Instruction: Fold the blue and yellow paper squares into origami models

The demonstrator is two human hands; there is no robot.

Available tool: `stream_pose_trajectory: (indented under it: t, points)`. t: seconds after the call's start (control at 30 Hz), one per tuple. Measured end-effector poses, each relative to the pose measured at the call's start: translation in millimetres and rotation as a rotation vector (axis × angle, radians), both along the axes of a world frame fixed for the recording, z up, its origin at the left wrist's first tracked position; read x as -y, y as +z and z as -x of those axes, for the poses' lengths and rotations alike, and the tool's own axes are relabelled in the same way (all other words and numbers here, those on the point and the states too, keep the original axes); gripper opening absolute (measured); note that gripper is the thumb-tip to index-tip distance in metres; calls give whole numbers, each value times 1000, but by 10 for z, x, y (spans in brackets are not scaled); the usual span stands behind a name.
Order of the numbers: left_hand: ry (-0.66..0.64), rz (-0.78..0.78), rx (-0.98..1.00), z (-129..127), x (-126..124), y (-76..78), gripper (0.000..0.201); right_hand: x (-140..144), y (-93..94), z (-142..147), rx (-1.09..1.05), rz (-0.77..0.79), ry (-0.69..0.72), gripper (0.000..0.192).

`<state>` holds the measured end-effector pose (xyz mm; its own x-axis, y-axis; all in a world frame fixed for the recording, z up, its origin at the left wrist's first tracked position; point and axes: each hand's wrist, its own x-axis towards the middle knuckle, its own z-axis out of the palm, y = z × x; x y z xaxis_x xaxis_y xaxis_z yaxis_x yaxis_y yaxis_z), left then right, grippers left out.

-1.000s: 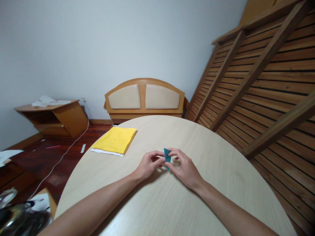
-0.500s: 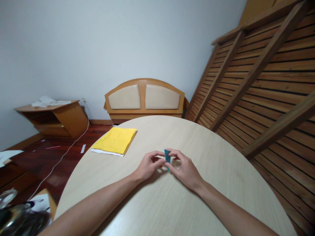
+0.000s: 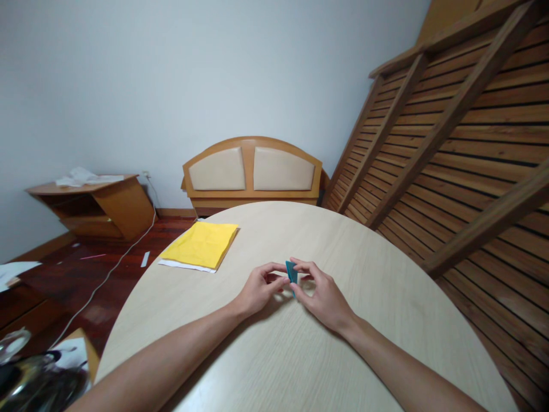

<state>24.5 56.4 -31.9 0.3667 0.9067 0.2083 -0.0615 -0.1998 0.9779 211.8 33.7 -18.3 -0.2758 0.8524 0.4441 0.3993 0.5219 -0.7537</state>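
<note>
Your left hand (image 3: 257, 289) and right hand (image 3: 323, 297) meet over the middle of the round table (image 3: 386, 309), fingertips of both pinched on a small folded teal paper (image 3: 292, 272) held upright between them. Farther left, a yellow paper stack (image 3: 201, 245) lies flat near the table's edge.

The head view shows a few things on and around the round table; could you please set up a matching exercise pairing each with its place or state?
Things:
1. teal folded paper
2. yellow paper stack
3. white cable
4. padded headboard

Places or states:
A. leaning against the wall
B. pinched between both hands
C. trailing over the dark floor
D. lying flat on the table's far left

Pairs: 1-B, 2-D, 3-C, 4-A
</note>
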Motion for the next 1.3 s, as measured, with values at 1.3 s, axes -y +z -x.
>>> stream_pose_trajectory:
  t: [1.3]
  points:
    - [-47,-66,51,-17,33,6,45,-39,-18,-62,-83,57,42,26]
